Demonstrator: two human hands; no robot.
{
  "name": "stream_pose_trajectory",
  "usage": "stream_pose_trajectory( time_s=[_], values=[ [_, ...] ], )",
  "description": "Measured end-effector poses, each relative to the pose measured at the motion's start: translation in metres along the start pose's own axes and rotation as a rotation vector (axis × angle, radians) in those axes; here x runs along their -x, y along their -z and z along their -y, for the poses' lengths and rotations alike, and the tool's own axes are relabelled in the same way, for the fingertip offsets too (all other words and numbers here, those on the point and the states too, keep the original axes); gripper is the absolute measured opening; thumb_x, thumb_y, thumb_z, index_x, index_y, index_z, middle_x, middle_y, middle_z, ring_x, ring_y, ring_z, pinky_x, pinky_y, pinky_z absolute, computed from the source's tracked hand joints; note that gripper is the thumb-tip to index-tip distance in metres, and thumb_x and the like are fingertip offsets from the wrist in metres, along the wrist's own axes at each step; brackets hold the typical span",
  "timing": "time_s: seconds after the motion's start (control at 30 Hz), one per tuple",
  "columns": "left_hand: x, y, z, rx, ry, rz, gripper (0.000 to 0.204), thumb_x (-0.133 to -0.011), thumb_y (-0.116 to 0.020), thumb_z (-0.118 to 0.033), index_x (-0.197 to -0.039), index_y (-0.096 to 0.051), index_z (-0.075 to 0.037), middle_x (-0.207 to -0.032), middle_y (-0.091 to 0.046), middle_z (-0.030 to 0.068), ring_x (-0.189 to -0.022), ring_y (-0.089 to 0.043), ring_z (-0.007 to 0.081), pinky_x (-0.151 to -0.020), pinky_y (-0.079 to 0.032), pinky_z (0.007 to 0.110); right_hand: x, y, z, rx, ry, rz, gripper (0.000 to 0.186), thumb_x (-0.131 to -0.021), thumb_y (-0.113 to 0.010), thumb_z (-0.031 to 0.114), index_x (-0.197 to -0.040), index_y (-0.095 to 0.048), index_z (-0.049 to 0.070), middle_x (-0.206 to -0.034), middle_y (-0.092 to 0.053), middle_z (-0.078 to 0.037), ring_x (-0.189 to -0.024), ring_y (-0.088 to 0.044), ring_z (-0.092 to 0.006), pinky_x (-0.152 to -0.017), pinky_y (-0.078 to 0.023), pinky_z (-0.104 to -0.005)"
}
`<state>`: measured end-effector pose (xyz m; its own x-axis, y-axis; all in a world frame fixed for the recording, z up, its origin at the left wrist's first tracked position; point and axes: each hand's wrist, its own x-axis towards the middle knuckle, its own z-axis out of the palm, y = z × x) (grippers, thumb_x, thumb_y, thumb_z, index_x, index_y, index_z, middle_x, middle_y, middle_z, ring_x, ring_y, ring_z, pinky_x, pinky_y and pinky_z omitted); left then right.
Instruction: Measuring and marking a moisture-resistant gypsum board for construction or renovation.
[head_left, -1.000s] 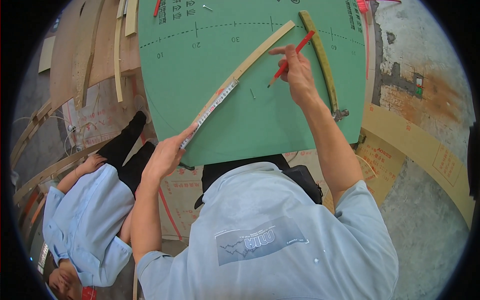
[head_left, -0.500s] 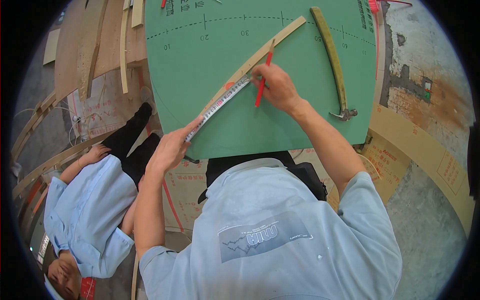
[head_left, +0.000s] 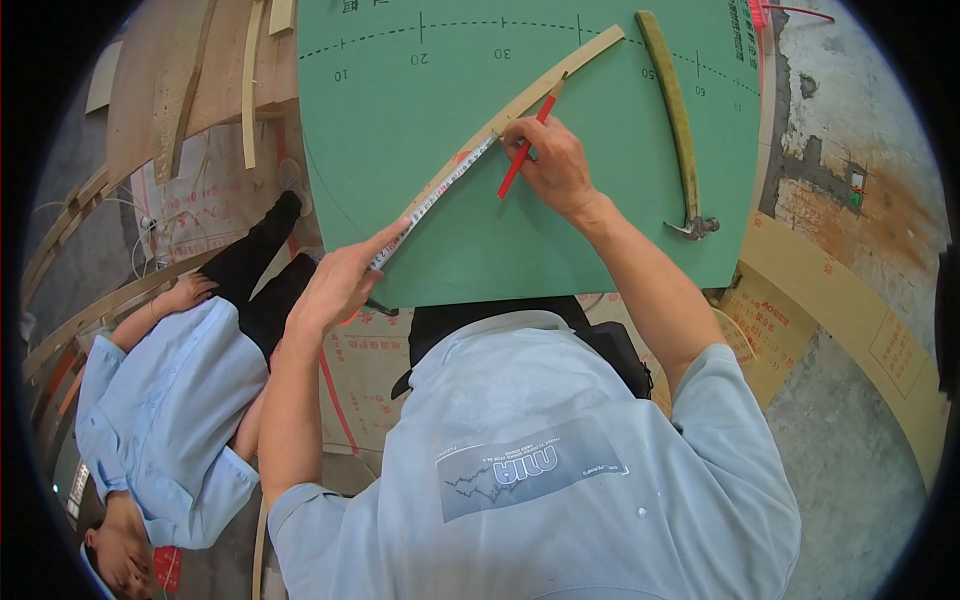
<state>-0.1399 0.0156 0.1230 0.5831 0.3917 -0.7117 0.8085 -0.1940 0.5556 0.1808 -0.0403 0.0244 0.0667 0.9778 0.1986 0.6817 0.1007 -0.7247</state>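
My left hand (head_left: 343, 285) is closed on the measuring tape (head_left: 445, 186) at its lower-left end, against a pale wooden strip (head_left: 598, 45) lying diagonally on the green board (head_left: 630, 260). The tape runs alongside the strip. My right hand (head_left: 555, 170) grips a red pencil (head_left: 510, 185) at the tape's far end; its sharpened tip points up at the strip, whether touching I cannot tell. A hammer (head_left: 670, 90) with a worn olive handle lies on the board to the right, head toward me.
At left, a wooden bench (head_left: 135, 120) holds wood strips (head_left: 250, 90), with curved timber pieces (head_left: 70, 230) below. A person (head_left: 170, 400) in a light blue shirt is beside me at left. Yellowish sheets (head_left: 860, 310) lie on the floor at right.
My right hand has moved left to the tape's end and turned the pencil, so its tip now points up at the strip. My left hand stays at the tape's lower end.
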Motion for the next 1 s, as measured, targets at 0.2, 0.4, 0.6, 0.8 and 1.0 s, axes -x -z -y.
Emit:
stream_pose_trajectory(
  time_s=[0.2,0.4,0.6,0.8,1.0],
  values=[
    [-0.001,-0.001,0.002,-0.032,-0.015,-0.032,0.083,-0.085,-0.061,0.011,-0.155,-0.043,-0.03,-0.124,-0.067,0.0221,-0.111,-0.064,0.0437,-0.093,-0.052,0.049,-0.003,-0.002,0.003,0.011,-0.092,0.041,0.019,-0.081,-0.072,-0.003,-0.096,-0.065,0.006,-0.088,-0.071,-0.007,-0.085,-0.068,-0.0273,-0.075,-0.056,-0.0365],
    [-0.001,-0.006,0.007,-0.057,-0.014,-0.073,0.083,-0.085,-0.059,0.01,-0.155,-0.043,-0.032,-0.116,-0.069,0.0218,-0.101,-0.067,0.0424,-0.086,-0.053,0.05,-0.008,0.006,0.009,-0.091,-0.127,0.066,0.015,-0.088,-0.071,0.0,-0.102,-0.066,0.003,-0.091,-0.072,-0.009,-0.085,-0.07,-0.0289,-0.077,-0.057,-0.0362],
    [-0.001,-0.008,0.011,-0.069,-0.024,-0.102,0.084,-0.084,-0.056,0.011,-0.154,-0.044,-0.032,-0.107,-0.07,0.0212,-0.089,-0.068,0.0411,-0.078,-0.055,0.05,-0.011,0.015,0.008,-0.198,-0.152,0.053,0.014,-0.098,-0.067,0.009,-0.11,-0.068,0.003,-0.099,-0.074,-0.01,-0.089,-0.072,-0.0235,-0.079,-0.057,-0.0344],
    [0.0,-0.004,0.005,-0.016,-0.005,-0.09,0.084,-0.082,-0.05,0.013,-0.154,-0.046,-0.031,-0.108,-0.07,0.0211,-0.08,-0.069,0.0389,-0.072,-0.057,0.048,-0.063,0.043,0.024,-0.625,-0.319,0.172,0.029,-0.107,-0.055,0.025,-0.103,-0.071,0.001,-0.095,-0.072,-0.005,-0.087,-0.064,-0.0129,-0.086,-0.051,-0.0271],
    [-0.003,-0.009,0.01,-0.008,-0.059,-0.134,0.084,-0.081,-0.048,0.013,-0.153,-0.046,-0.031,-0.108,-0.071,0.0216,-0.076,-0.069,0.0384,-0.068,-0.057,0.047,-0.096,0.028,0.013,-0.371,-0.366,0.538,0.021,-0.098,-0.057,0.018,-0.092,-0.066,0.0,-0.084,-0.066,-0.003,-0.078,-0.058,-0.0107,-0.074,-0.047,-0.0275]
  ],
)
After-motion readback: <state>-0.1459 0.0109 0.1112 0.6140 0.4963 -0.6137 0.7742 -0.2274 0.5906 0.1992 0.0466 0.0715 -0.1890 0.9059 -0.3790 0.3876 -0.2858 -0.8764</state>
